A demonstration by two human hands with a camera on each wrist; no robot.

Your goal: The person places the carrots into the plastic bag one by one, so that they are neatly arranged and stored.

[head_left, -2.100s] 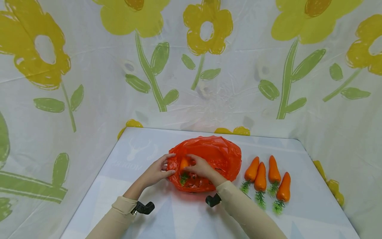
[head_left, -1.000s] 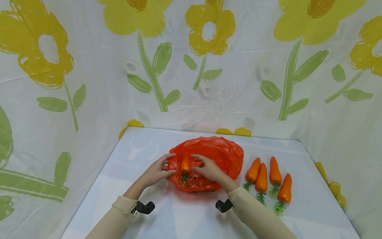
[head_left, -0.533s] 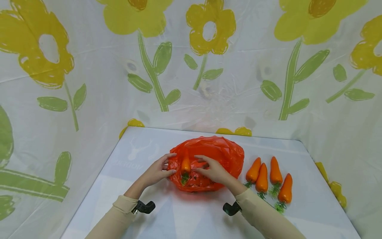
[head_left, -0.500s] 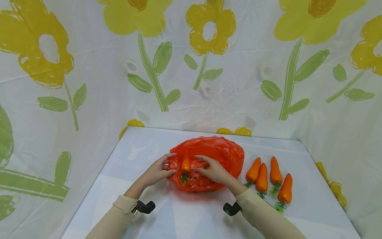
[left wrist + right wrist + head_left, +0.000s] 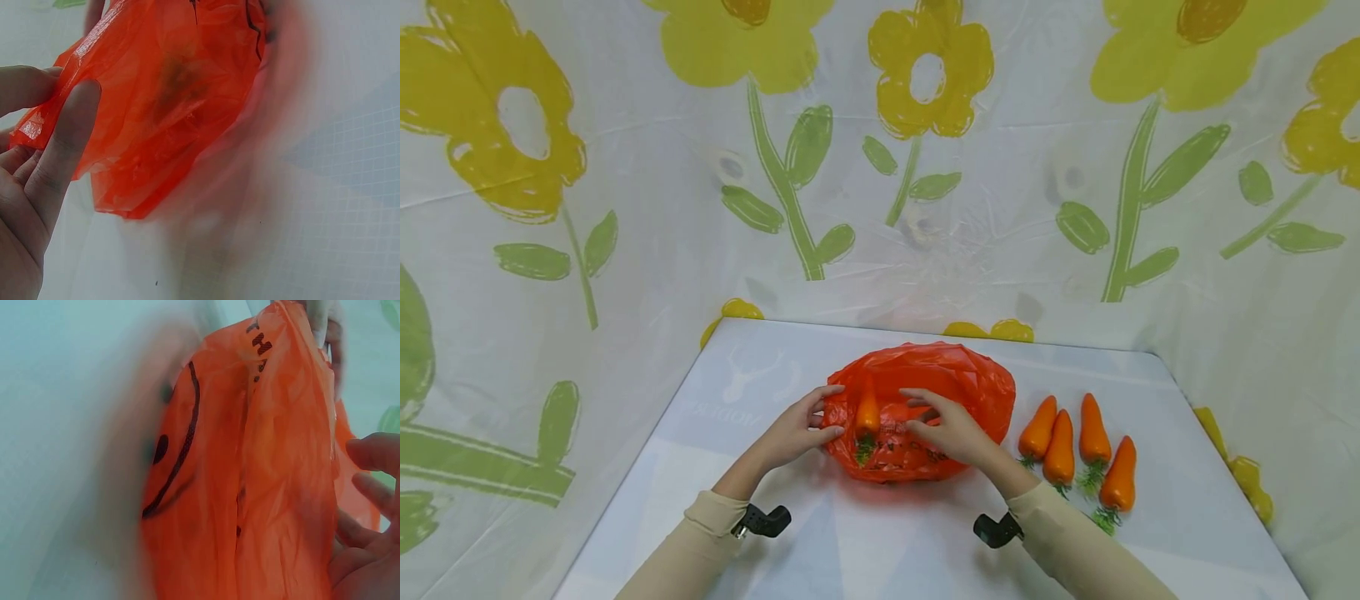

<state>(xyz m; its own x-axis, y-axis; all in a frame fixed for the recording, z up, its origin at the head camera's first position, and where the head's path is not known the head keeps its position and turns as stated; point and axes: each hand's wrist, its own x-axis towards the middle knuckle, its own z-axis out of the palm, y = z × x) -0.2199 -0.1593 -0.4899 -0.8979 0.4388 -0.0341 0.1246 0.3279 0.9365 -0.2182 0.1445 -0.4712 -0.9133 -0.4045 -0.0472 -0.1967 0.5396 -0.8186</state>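
A red plastic bag (image 5: 977, 379) lies with its mouth spread wide on the table. Inside its left part rests an orange toy carrot (image 5: 867, 412) with green tops toward the front. My left hand (image 5: 790, 432) pinches the bag's left edge; in the left wrist view the thumb (image 5: 70, 128) lies on one side of the plastic and the fingers on the other. Over the bag's right half hovers my right hand (image 5: 957, 432), fingers parted and holding nothing. In the right wrist view, part of that hand (image 5: 375, 544) shows at the bag's side.
Several more carrots lie right of the bag, among them a left one (image 5: 1038, 429) and a rightmost one (image 5: 1120, 479). The white table (image 5: 850, 550) is bounded by a flower-printed curtain (image 5: 1000, 250) at the back and sides.
My right hand has let go of the carrot inside the bag and drawn back to the right. That carrot now lies still; my left hand keeps its grip on the bag's edge.
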